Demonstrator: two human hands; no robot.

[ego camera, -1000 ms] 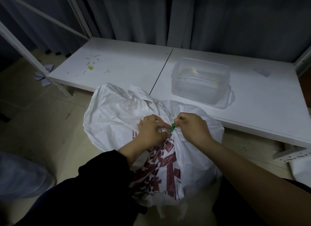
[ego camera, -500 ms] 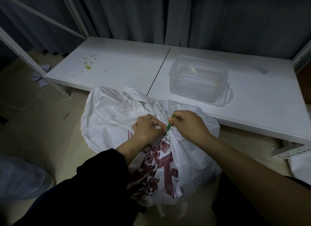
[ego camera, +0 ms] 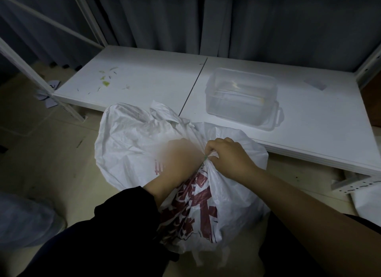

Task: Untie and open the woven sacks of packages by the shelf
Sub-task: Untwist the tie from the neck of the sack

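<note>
A white woven sack [ego camera: 132, 144] with red printed characters stands on the floor in front of the low shelf. Its neck is gathered and bound by a thin green tie [ego camera: 205, 158], of which only a sliver shows. My right hand [ego camera: 228, 157] pinches the bunched neck right at the tie. My left hand [ego camera: 179, 157] is motion-blurred against the neck on the tie's left side; its fingers cannot be made out. The sack's loose top flap spreads out behind the hands.
A low white shelf board [ego camera: 144, 80] runs behind the sack, bearing a clear plastic box [ego camera: 241, 97] and some green scraps [ego camera: 106, 83]. White shelf posts [ego camera: 24, 68] rise at left. Another pale bag [ego camera: 22, 219] lies at lower left, and a white one [ego camera: 369, 202] at right.
My left hand has become blurred, moving at the sack's neck. The green tie shows less than before, now mostly covered by my right fingers. The view shifted slightly.
</note>
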